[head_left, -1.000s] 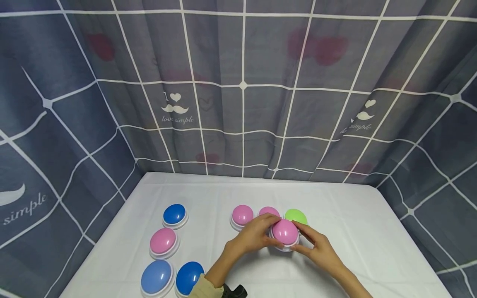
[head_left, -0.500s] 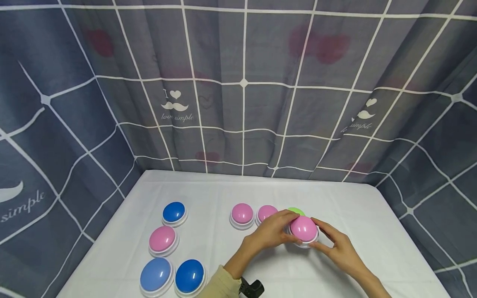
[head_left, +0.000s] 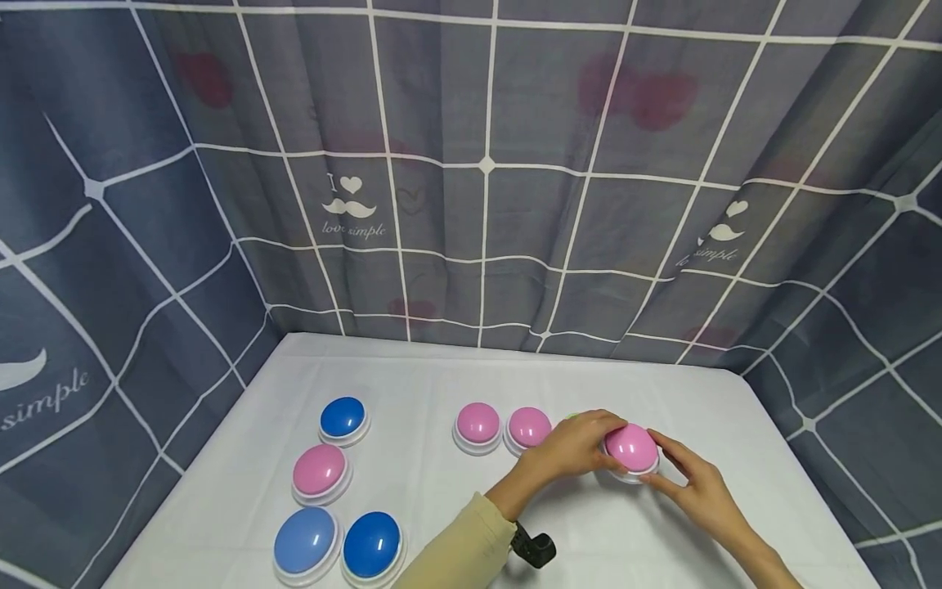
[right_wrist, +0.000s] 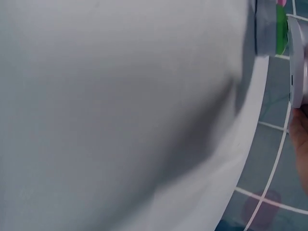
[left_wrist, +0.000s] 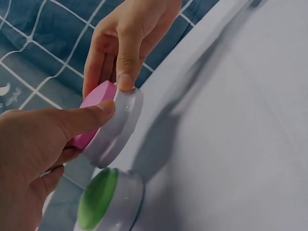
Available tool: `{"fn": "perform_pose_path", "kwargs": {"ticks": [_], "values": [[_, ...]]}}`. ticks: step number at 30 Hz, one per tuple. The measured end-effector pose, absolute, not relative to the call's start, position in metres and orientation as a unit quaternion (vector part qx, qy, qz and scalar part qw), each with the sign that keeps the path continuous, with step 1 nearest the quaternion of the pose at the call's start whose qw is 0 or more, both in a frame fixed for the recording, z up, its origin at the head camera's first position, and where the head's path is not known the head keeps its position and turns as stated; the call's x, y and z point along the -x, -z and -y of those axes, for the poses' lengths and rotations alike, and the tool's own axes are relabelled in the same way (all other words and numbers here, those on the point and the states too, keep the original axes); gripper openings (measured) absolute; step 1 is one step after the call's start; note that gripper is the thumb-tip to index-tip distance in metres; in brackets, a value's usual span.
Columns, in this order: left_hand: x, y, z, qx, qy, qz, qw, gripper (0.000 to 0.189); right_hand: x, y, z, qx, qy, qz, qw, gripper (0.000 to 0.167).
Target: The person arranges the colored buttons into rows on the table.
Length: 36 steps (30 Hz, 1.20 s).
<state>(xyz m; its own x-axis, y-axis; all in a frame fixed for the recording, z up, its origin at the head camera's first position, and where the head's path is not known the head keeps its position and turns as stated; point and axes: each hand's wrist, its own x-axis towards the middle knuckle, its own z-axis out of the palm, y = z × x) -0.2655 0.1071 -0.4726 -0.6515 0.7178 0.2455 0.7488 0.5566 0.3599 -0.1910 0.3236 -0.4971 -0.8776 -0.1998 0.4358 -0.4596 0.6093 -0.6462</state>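
Both hands hold one pink push button (head_left: 631, 447), a glossy dome on a round white base, raised above the white table. My left hand (head_left: 581, 443) grips its left side, thumb on the white base in the left wrist view. From the other side my right hand (head_left: 695, 487) pinches the rim between thumb and fingers. A green push button (left_wrist: 98, 199) stands on the table close by, almost wholly hidden behind the left hand in the head view. In the right wrist view only the white base of the held button (right_wrist: 297, 62) shows, at the edge.
Two more pink push buttons (head_left: 477, 424) stand side by side left of the hands. At the table's left are a dark blue button (head_left: 343, 418), a pink one (head_left: 320, 471), a light blue one (head_left: 305, 541) and another dark blue one (head_left: 372, 546). A checked curtain (head_left: 441, 204) surrounds the table (head_left: 412, 372).
Both hands have carried the pink push button to the right, past the green one. The left forearm now covers nearly all of the green button. The other buttons have stayed in place.
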Motion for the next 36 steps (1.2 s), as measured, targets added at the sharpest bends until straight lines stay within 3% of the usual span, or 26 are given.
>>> {"fn": "perform_pose_path", "kwargs": {"ticks": [14, 23, 36], "values": [[0.279, 0.48, -0.136, 0.418, 0.187, 0.889, 0.026, 0.061, 0.2, 0.513, -0.343, -0.191, -0.366, 0.891, 0.189, 0.065], [0.283, 0.494, -0.14, 0.41, 0.165, 0.897, 0.007, 0.059, 0.204, 0.522, -0.345, -0.144, -0.329, 0.924, 0.128, 0.065], [0.285, 0.5, -0.143, 0.406, 0.155, 0.9, 0.013, 0.055, 0.206, 0.522, -0.344, -0.13, -0.321, 0.932, 0.107, 0.065]]}}
